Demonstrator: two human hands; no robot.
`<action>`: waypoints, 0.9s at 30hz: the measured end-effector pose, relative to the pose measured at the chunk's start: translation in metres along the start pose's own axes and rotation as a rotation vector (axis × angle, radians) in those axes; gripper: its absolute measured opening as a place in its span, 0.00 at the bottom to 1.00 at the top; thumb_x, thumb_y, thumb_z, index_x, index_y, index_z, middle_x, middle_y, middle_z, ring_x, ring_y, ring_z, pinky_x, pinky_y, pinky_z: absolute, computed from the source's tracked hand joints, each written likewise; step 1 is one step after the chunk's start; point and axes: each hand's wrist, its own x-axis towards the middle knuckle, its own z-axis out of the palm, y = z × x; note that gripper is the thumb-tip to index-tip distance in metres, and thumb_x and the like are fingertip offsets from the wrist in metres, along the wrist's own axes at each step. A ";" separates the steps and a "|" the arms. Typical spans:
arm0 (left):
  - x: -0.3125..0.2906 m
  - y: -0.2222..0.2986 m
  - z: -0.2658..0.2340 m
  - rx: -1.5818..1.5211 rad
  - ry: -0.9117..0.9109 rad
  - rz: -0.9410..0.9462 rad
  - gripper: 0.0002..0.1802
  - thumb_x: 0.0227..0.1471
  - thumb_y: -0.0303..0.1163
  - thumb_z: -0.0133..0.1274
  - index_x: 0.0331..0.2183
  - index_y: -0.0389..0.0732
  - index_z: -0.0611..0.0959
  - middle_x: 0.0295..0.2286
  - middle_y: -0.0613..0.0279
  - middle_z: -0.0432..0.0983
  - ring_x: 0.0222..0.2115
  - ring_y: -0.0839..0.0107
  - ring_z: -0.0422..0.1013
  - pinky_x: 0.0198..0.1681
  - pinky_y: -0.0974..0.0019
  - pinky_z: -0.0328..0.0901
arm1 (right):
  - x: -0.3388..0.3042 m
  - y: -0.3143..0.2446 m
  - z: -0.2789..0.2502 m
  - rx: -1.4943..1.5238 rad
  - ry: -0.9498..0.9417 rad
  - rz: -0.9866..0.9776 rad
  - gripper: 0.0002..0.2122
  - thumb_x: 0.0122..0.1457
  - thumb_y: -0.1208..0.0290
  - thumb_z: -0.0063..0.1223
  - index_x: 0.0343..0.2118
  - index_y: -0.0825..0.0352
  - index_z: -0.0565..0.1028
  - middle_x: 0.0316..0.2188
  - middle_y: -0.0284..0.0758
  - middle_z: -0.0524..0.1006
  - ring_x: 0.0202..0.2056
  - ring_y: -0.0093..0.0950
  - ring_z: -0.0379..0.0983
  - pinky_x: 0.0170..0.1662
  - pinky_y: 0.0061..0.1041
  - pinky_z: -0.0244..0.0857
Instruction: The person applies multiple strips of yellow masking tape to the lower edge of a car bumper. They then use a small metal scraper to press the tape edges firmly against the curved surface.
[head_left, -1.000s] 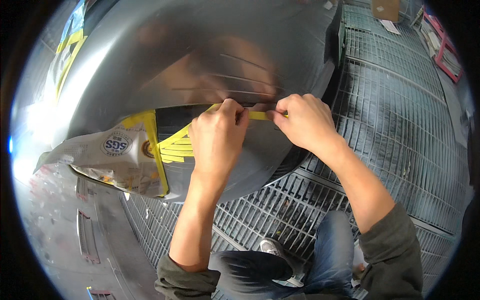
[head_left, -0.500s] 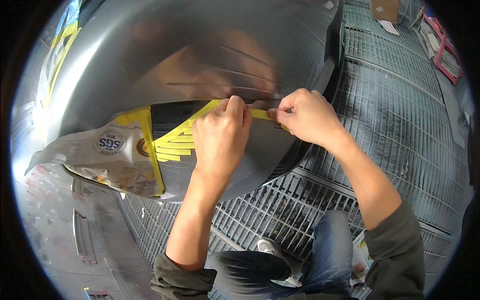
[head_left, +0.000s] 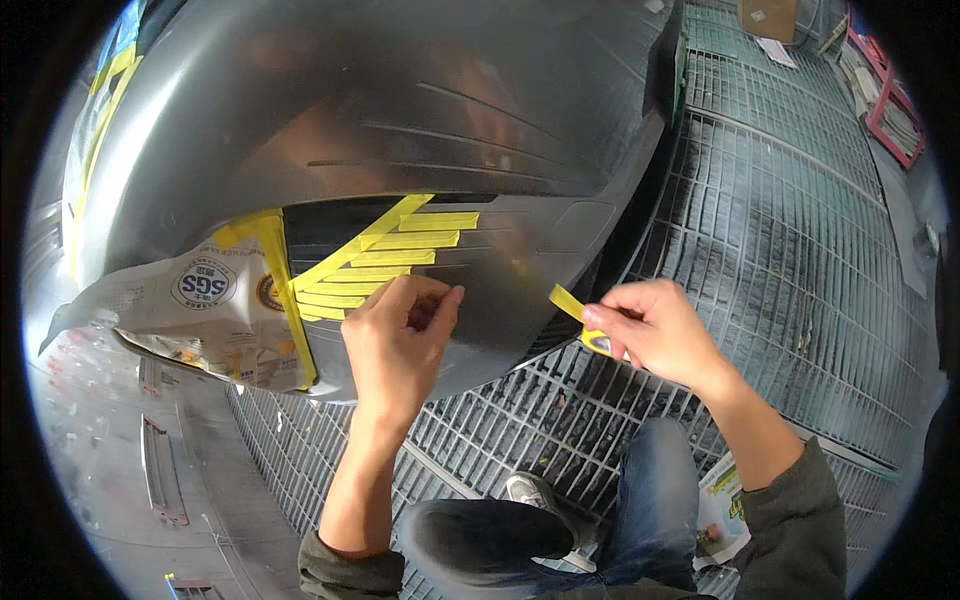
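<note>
"Where is the tape roll (head_left: 597, 343)?"

"In the right hand (head_left: 660, 332), just past the lower right edge of the grey panel (head_left: 400, 110). Fingers and thumb are clamped on the tape, and a short yellow free end (head_left: 565, 300) sticks out toward that edge."

"And the left hand (head_left: 392, 335)?"

"Over the panel's lower edge, near the lowest yellow strips (head_left: 430, 240). It is curled, thumb and forefinger together; whether it touches the panel cannot be told."

"How do the strips lie?"

"One below another, their left ends along a long slanting strip (head_left: 350, 248). Left of them, a printed sheet (head_left: 205, 330) covers the panel's left corner"
</note>
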 end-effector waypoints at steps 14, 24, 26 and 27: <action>0.018 0.011 0.009 -0.552 -0.018 -0.349 0.09 0.59 0.30 0.69 0.37 0.33 0.89 0.24 0.68 0.82 0.22 0.83 0.72 0.26 0.77 0.66 | 0.041 -0.047 0.018 -0.391 0.226 -0.547 0.12 0.68 0.64 0.61 0.44 0.67 0.86 0.20 0.41 0.79 0.19 0.31 0.75 0.29 0.31 0.69; 0.040 0.012 0.005 -0.035 0.260 0.028 0.07 0.56 0.26 0.70 0.35 0.31 0.90 0.26 0.54 0.85 0.25 0.71 0.81 0.29 0.69 0.73 | 0.051 -0.036 -0.002 -0.575 0.323 -0.433 0.13 0.69 0.61 0.59 0.38 0.67 0.85 0.18 0.41 0.79 0.21 0.39 0.79 0.30 0.36 0.70; 0.045 0.012 0.006 0.006 0.273 0.055 0.08 0.55 0.26 0.70 0.34 0.31 0.90 0.26 0.54 0.85 0.24 0.71 0.82 0.30 0.69 0.74 | 0.058 -0.045 0.001 -0.568 0.340 -0.376 0.15 0.68 0.58 0.60 0.35 0.66 0.86 0.17 0.41 0.78 0.21 0.41 0.79 0.30 0.37 0.70; 0.047 0.013 0.006 0.014 0.279 0.055 0.08 0.55 0.26 0.70 0.34 0.31 0.90 0.26 0.54 0.85 0.24 0.70 0.82 0.29 0.69 0.74 | 0.061 -0.048 0.002 -0.603 0.370 -0.371 0.16 0.68 0.57 0.60 0.33 0.66 0.86 0.17 0.41 0.78 0.21 0.41 0.78 0.29 0.37 0.70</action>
